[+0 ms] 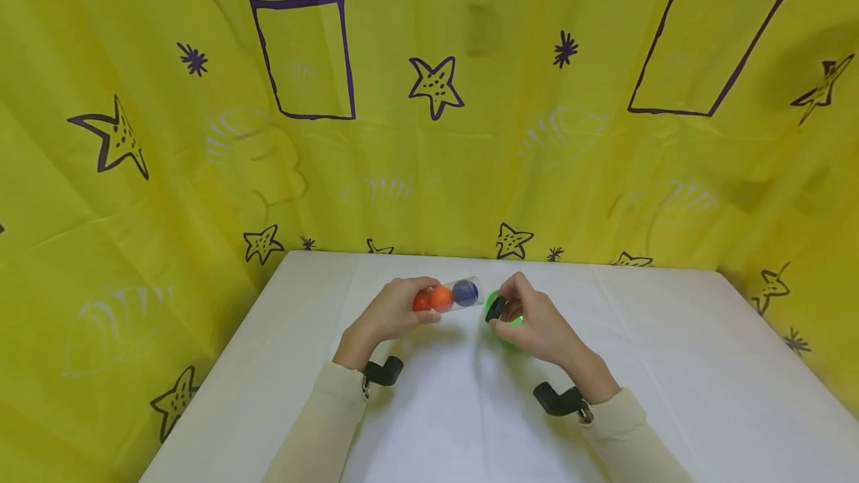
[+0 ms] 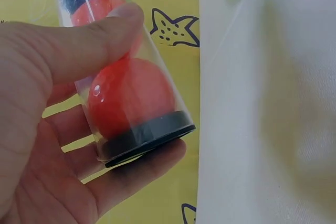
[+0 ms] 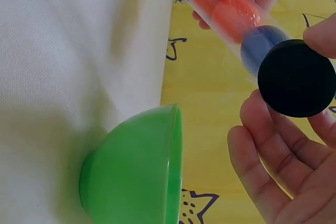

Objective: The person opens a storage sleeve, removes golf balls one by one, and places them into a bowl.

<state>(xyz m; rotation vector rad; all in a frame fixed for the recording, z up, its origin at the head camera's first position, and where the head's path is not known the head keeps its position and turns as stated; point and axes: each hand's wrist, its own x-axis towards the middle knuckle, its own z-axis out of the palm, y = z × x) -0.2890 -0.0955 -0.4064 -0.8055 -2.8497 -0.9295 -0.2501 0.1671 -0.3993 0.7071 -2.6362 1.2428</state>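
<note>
My left hand (image 1: 396, 310) grips a clear plastic tube (image 2: 152, 51) round its closed end, which has a black base cap (image 2: 149, 137). Inside the tube lie a red ball (image 2: 131, 98), an orange ball (image 1: 441, 298) and a dark blue ball (image 1: 465, 292), the blue one nearest the other end. That end tilts up and to the right, toward my right hand (image 1: 540, 323). Between thumb and fingers the right hand pinches a round black lid (image 3: 296, 78), apart from the tube in the head view. Below it stands a green bowl (image 3: 136, 171), partly hidden by the hand.
A white-covered table (image 1: 416, 408) lies under both hands. A yellow curtain (image 1: 429, 147) with starfish drawings hangs behind its back edge. Dark wrist mounts (image 1: 384, 371) sit on both forearms.
</note>
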